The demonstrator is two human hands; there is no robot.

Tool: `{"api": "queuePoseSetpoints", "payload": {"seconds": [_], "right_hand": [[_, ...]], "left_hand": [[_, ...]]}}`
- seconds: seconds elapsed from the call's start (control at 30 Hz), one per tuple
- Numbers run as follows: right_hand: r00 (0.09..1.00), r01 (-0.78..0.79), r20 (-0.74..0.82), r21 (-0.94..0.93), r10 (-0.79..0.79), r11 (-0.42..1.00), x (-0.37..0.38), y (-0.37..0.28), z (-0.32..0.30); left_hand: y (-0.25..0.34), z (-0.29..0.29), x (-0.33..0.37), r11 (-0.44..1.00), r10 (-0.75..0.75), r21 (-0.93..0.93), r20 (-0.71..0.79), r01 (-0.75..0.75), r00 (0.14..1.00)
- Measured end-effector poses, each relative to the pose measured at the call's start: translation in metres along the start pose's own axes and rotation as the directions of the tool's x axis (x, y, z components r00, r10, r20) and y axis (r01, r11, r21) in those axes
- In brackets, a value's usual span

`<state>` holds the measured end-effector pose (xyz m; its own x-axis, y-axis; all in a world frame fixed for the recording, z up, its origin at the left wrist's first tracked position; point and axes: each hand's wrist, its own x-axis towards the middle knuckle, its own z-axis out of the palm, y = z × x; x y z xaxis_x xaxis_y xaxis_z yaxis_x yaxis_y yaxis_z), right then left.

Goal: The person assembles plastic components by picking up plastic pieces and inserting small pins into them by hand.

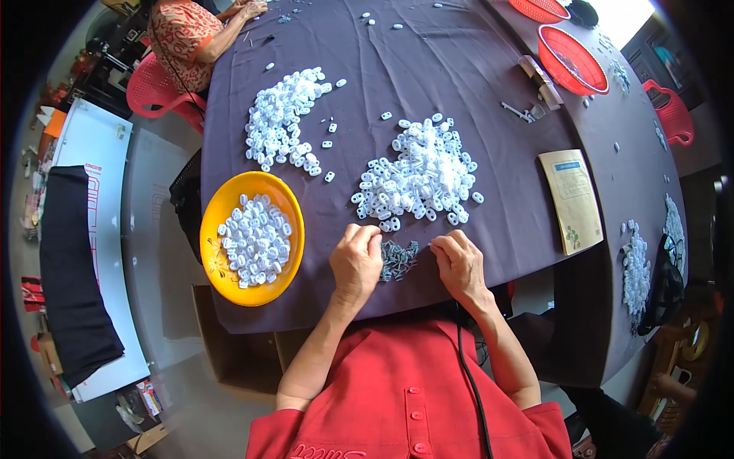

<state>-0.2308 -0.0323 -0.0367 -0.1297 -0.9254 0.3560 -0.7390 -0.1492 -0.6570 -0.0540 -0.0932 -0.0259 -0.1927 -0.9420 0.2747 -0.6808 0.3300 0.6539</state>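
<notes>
Facing each other at lower centre, the left hand (358, 262) and the right hand (461, 265) are curled, thumbs and forefingers pinched nearly together; whether anything is gripped cannot be told. Between them, small dark screws (399, 261) are heaped, just below the heap of white two-holed plastic pieces (420, 172). One careless wrist sweep, and screws could be scattered among those pieces, or pushed off the near edge! Over at left, the yellow bowl (252, 183), set right by the tablecloth's (367, 76) edge, might be tipped by a knock, its white load spilled.
</notes>
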Motion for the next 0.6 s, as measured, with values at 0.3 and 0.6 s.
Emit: {"api": "queuePoseSetpoints", "payload": {"seconds": [0.3,0.6], "right_hand": [[1.0,0.003,0.012,0.058,-0.004,0.998,0.001,0.001,-0.003],[0.925,-0.375,0.203,0.373,0.32,0.848,0.002,-0.006,-0.006]], "left_hand": [[-0.003,0.011,0.013,0.998,-0.057,-0.009,0.079,0.057,0.995],[0.023,0.01,-0.02,0.891,-0.08,-0.422,0.216,0.167,0.973]]}}
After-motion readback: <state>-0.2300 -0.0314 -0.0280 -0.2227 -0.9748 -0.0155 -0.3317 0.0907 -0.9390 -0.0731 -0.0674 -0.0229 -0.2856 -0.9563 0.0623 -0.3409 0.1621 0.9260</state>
